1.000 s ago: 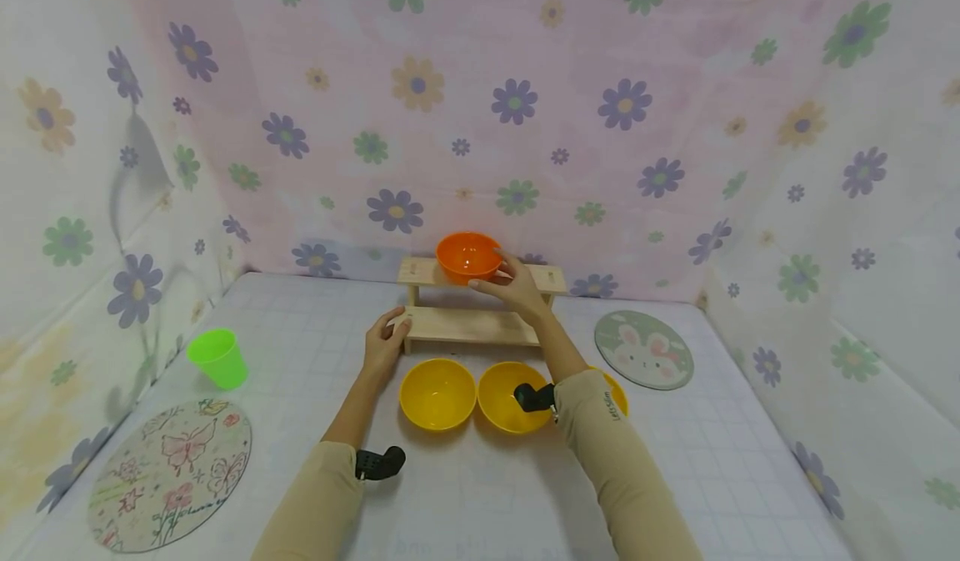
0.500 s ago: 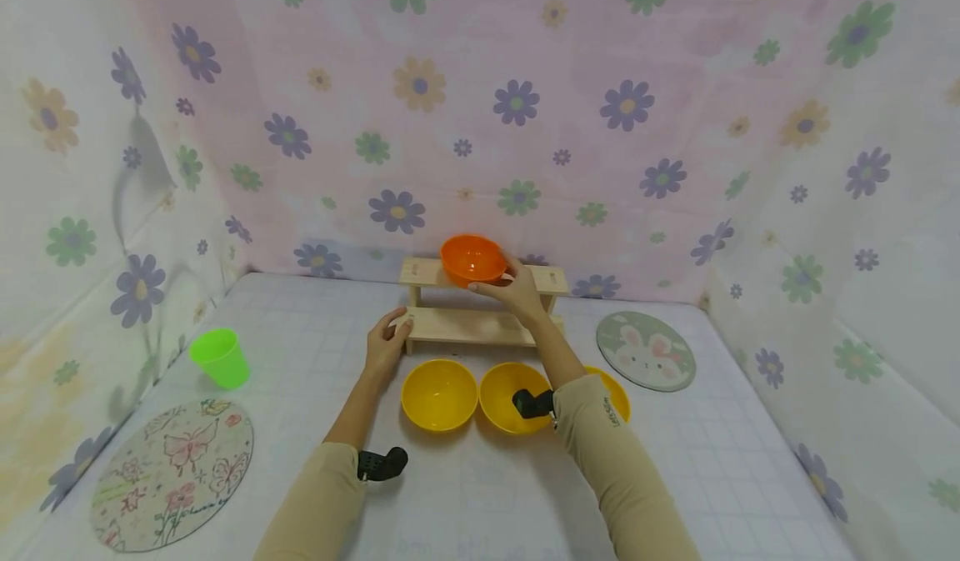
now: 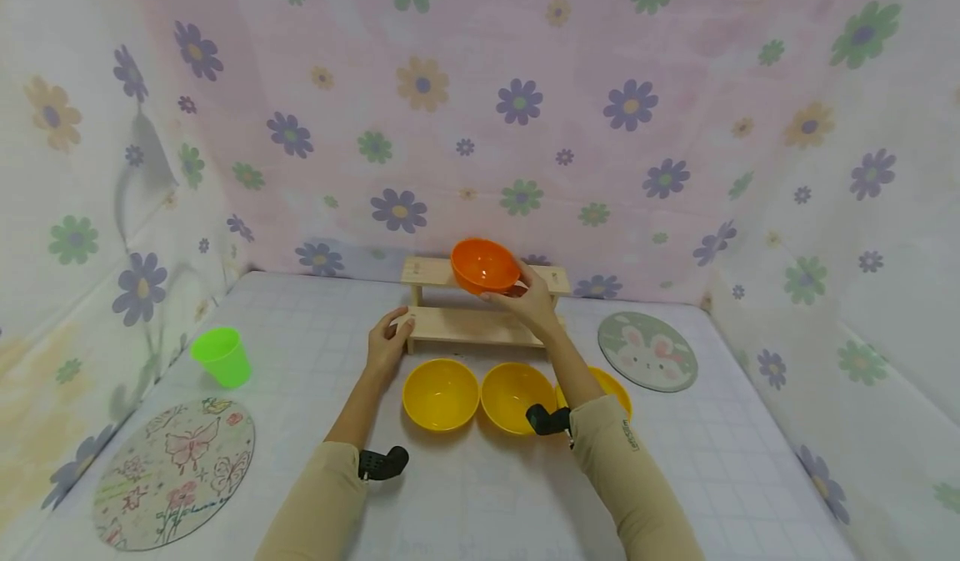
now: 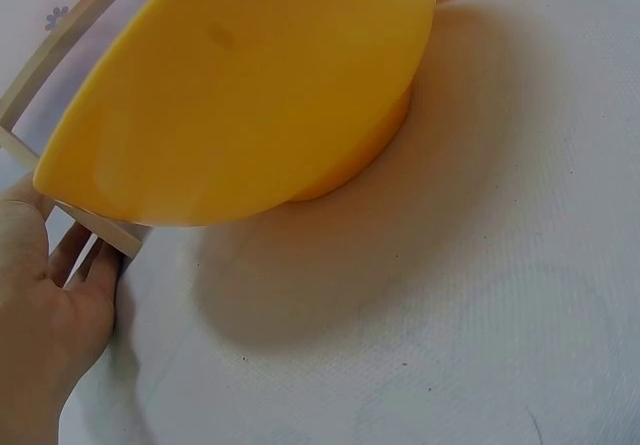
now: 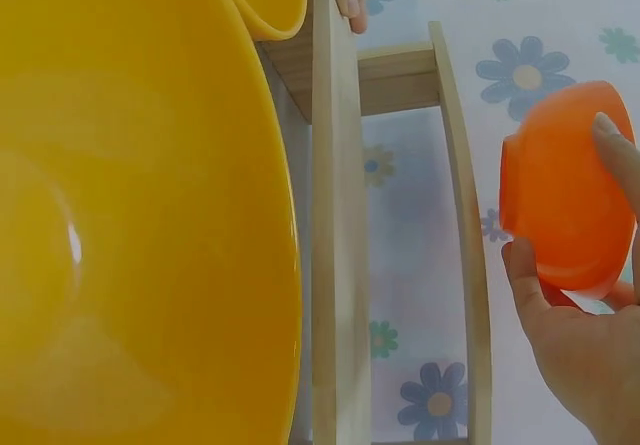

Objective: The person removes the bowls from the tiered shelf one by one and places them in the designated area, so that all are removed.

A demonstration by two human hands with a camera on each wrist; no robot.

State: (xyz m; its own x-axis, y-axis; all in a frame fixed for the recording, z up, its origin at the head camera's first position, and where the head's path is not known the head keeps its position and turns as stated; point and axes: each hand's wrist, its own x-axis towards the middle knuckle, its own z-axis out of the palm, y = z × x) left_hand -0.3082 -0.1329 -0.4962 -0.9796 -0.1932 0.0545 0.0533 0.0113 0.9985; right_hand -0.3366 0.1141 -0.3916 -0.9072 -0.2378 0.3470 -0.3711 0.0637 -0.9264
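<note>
Right hand (image 3: 534, 301) has the orange bowl (image 3: 484, 266) cupped from its right side, fingers curled round the rim and base (thumb underneath, going by the right wrist view), tilted and lifted just off the top tier of the little wooden rack (image 3: 480, 325). So the bowl lies to the left of those fingers and above the rack's top board, with its opening tipped toward the camera. This hand is clearly the nearer one; the left hand (image 3: 387, 343) is down at the rack's lower left corner, fingers together and laid against the end of the bottom board, bracing it.

The bowl looks like smooth glossy plastic, round and fairly shallow. The rack is plain unfinished wood, two flat slats on short posts.

Just in front of the rack sit three yellow bowls (image 3: 441, 393) in a row, same shape. Well left of the rack there's a green cup (image 3: 221, 357).
</note>
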